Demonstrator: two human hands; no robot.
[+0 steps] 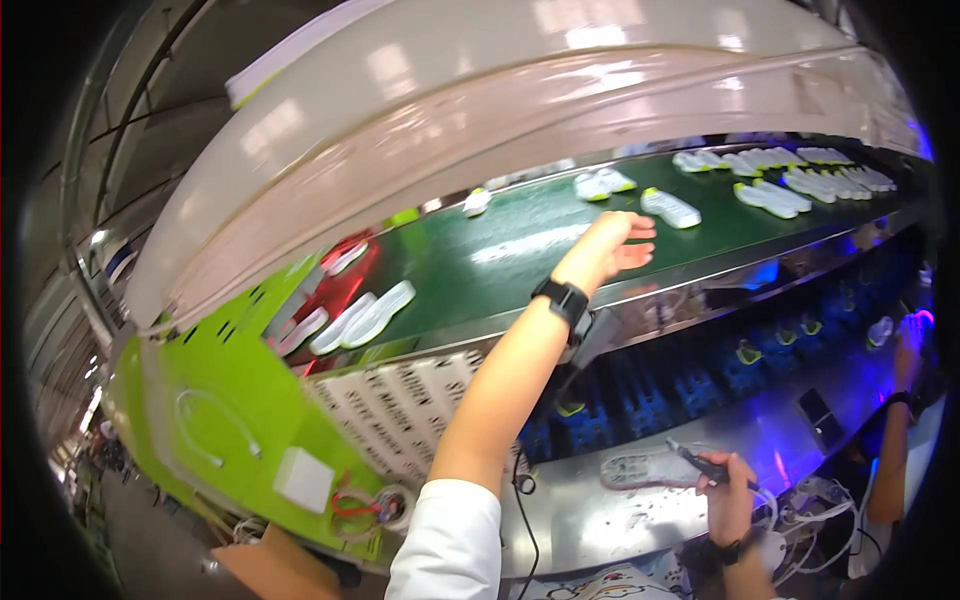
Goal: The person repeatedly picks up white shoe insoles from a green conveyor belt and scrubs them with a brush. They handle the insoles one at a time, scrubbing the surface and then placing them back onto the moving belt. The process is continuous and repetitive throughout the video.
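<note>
My left hand [622, 245] reaches over the green conveyor belt [450, 262], fingers stretched out, holding nothing. Just beyond its fingertips lies a white shoe sole [672, 208] with a yellow-green end. Lower down, my right hand [730, 495] is closed round a slim black hand tool [705, 466] with a pale tip. That tip points over a greyish-white shoe sole [648, 470] lying flat on the metal bench [570, 515]. Whether the tip touches the sole I cannot tell.
More white soles [825, 185] lie on the belt's right half, with a pair [362, 318] at its left end. A pale curved hood [480, 110] overhangs the belt. Green machine housing [200, 400] stands left. A co-worker's hand [908, 345] and a dark phone-like slab [820, 418] are right.
</note>
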